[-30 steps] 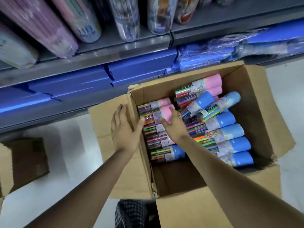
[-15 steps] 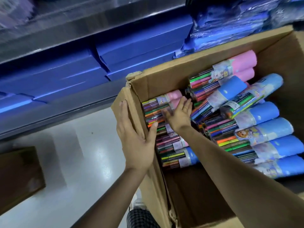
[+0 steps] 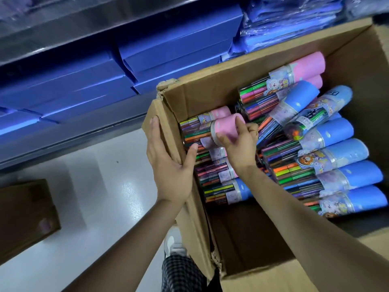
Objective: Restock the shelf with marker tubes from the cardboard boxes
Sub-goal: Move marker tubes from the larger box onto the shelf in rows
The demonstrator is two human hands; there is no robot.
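**Lifting a pink-capped tube out of the box**

Gripping the pink-capped tube [image 3: 212, 131] at its cap end with curled fingers and thumb of the right hand [image 3: 240, 144]; half a second ago resting flat on the packed row, now closed round one tube and raising its cap end above the neighbours. Bracing the left wall of the cardboard box [image 3: 210, 91] with the left hand [image 3: 168, 165], fingers straight along the outside, thumb hooked over the edge, as before. Remaining tubes [image 3: 336, 163] lying in rows inside the box, blue caps mostly to the right. Marking, by judgement, the shift from reaching to picking; carrying up to the shelf [image 3: 84, 26] not yet begun.
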